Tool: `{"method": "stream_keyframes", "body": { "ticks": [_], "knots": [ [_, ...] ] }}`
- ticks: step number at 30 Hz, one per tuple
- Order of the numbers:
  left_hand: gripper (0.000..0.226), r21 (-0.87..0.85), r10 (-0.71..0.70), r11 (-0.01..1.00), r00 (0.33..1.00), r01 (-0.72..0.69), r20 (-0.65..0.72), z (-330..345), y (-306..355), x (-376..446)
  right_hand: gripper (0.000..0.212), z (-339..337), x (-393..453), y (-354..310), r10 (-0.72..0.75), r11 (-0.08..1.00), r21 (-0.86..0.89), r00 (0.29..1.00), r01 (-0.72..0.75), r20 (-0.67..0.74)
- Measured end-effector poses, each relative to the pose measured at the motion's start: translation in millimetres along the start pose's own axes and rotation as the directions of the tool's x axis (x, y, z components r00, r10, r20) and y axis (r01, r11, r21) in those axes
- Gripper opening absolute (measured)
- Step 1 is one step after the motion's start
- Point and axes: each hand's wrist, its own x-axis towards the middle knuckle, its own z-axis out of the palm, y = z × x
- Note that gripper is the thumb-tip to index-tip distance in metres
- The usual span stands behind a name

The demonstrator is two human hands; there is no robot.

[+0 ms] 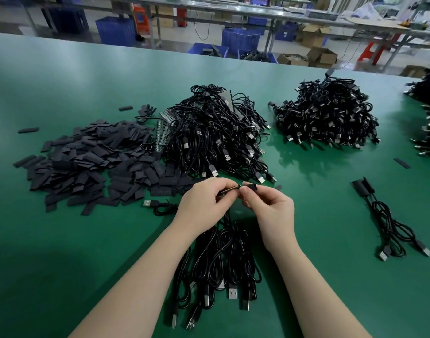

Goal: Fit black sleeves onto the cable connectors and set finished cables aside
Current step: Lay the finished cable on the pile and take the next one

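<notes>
Step in hand: sleeve being fitted at frame centre. Connector (229, 190) pinched in left hand (204, 201); black sleeve (250, 186) pinched by right hand (267, 211), touching connector tip. Sleeve mouth best kept open, axis aligned, pushed straight on.

Green tabletop (62, 240): sleeve pile (87, 164) at left, cable heaps (216, 132) above centre, finished cables (389, 220) at right. Workshop benches, blue crates along top.

Hidden and cut off

Cable pile (428, 113) at 3 o'clock runs off the edge; left hand (204, 203) hides the connector's (229, 190) base.
</notes>
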Motion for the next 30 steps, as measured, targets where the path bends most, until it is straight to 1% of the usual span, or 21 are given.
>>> {"method": "stream_keyframes", "body": {
  "ticks": [2,5,7,10,14,18,22,27,30],
  "knots": [
    [0.027,-0.024,0.002,1.000,1.000,-0.002,-0.005,0,-1,0,0.014,1,0,-1,0.000,1.000,0.010,1.000,0.000,-0.021],
    [0.032,-0.056,0.003,0.998,1.000,-0.004,-0.018,0,-3,0,0.016,-1,1,-3,0.015,0.997,0.078,0.997,-0.010,-0.069],
    [0.026,-0.054,0.016,0.998,1.000,-0.017,-0.013,0,-4,0,0.015,-3,2,-4,0.021,0.992,0.125,0.996,-0.010,-0.085],
    [0.022,-0.039,0.019,0.999,1.000,-0.019,-0.011,1,-5,2,0.015,-3,2,-4,0.013,0.987,0.158,0.996,0.001,-0.086],
    [0.026,-0.072,0.024,0.997,1.000,-0.026,-0.019,1,-6,2,0.019,-2,1,-4,-0.011,0.988,0.156,0.997,0.022,-0.076],
    [0.025,-0.094,0.006,0.996,0.999,-0.010,-0.038,2,-9,2,0.019,-3,1,-5,-0.030,0.991,0.128,0.996,0.041,-0.082],
    [0.025,-0.102,0.026,0.994,0.999,-0.028,-0.020,3,-11,2,0.026,-1,-1,-5,-0.091,0.996,0.003,0.993,0.091,-0.072],
    [0.032,-0.101,0.055,0.993,0.998,-0.055,-0.009,0,-2,0,0.032,2,-5,-6,-0.176,0.983,-0.053,0.984,0.173,-0.043],
    [0.027,-0.122,0.053,0.991,0.998,-0.056,-0.027,2,-5,1,0.033,2,-4,-7,-0.195,0.979,-0.067,0.978,0.191,-0.071]
  ]
}}
